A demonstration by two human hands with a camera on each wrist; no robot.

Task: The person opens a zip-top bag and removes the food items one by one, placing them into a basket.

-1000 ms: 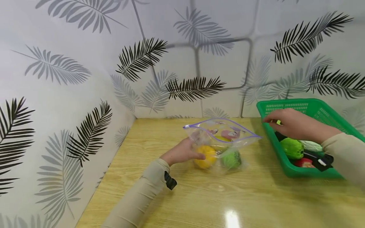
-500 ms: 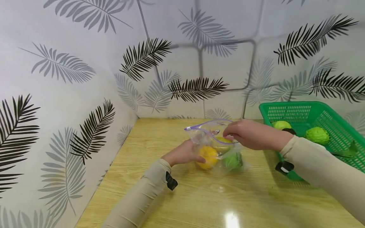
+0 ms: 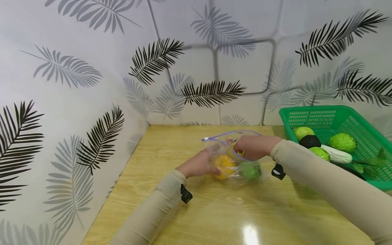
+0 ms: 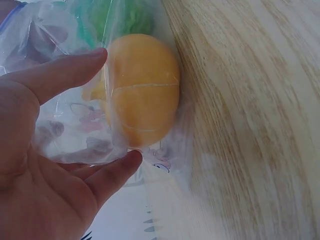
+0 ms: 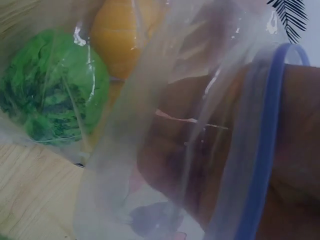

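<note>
A clear zip bag (image 3: 237, 177) with a purple zip edge stands on the wooden table, its mouth spread apart. Through the plastic I see an orange pumpkin-like piece (image 4: 142, 90) and a green cabbage-like piece (image 5: 55, 87). My left hand (image 3: 200, 164) grips the bag's left side, thumb in front and fingers behind, beside the orange piece. My right hand (image 3: 254, 147) reaches through the mouth into the bag, the zip edge (image 5: 265, 145) across its wrist. Something yellow (image 3: 241, 152) shows by the right fingers; the fingertips and anything they hold are hidden.
To the right a green plastic basket (image 3: 312, 109) holds several toy vegetables: a white one (image 3: 337, 154), a black one (image 3: 310, 142), green ones (image 3: 343, 143) and leaves. Behind the table (image 3: 171, 143) rises a leaf-patterned wall (image 3: 196, 61).
From over the basket, my right hand has moved left to the bag and down into its mouth. My left hand has stayed on the bag's side.
</note>
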